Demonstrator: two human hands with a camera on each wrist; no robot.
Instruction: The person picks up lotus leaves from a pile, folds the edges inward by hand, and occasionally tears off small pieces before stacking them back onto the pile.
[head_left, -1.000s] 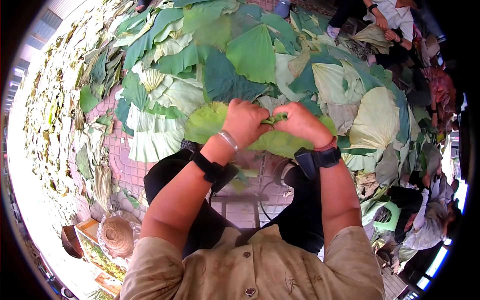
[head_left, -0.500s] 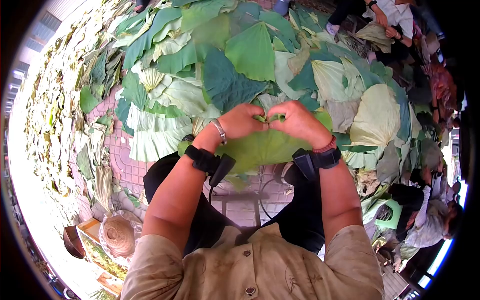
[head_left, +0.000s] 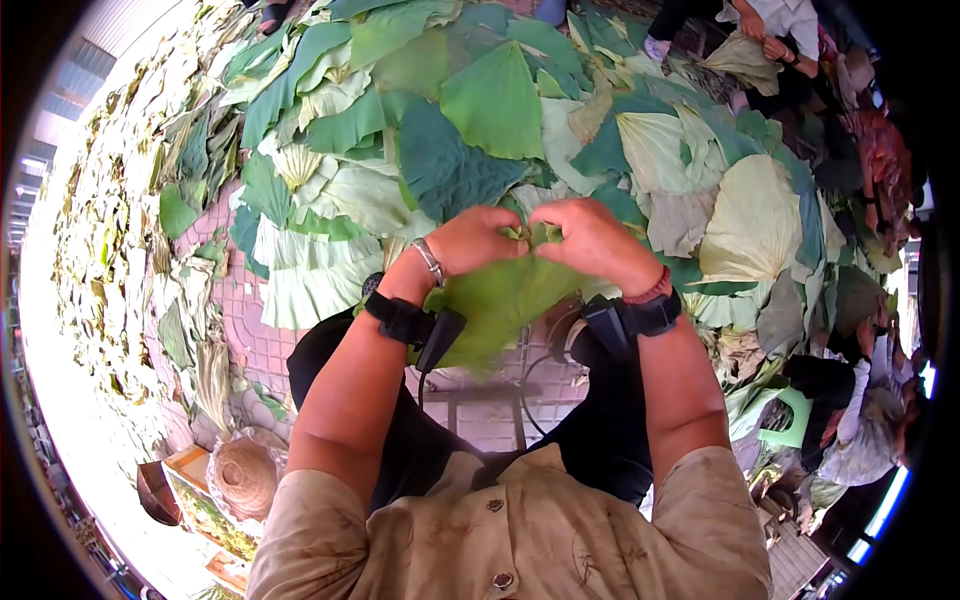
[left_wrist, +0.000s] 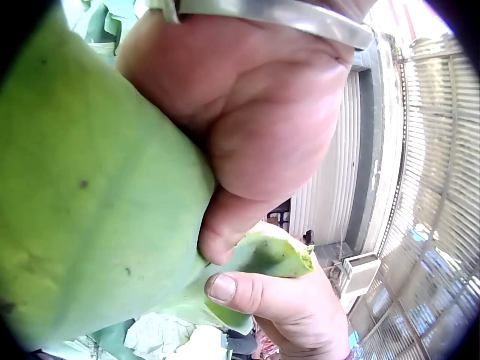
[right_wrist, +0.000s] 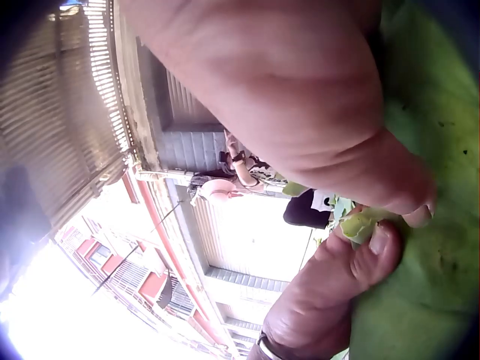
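A green lotus leaf [head_left: 495, 305] hangs between both hands in front of the knees. My left hand [head_left: 468, 243] pinches its upper edge between thumb and fingers. Close beside it, thumb facing thumb, my right hand [head_left: 597, 245] pinches the same edge. The left wrist view has the leaf [left_wrist: 97, 202] bulging broad and smooth, with a curled piece of it standing up at the right thumb. Seen from the right wrist, a small folded bit of leaf pokes out by the left thumbtip. Most of the fingers are hidden behind the leaf.
Overlapping lotus leaves [head_left: 495, 100] cover the ground ahead, and drier ones [head_left: 110, 260] spread on the left. A straw hat [head_left: 245, 475] lies lower left near a box. Another person [head_left: 770, 40] holds a leaf at upper right. A green stool [head_left: 790, 418] stands on the right.
The left hand has shifted left and down, from over the leaf's edge to beside the right hand. The leaf now hangs lower, swung toward the body and narrower in view.
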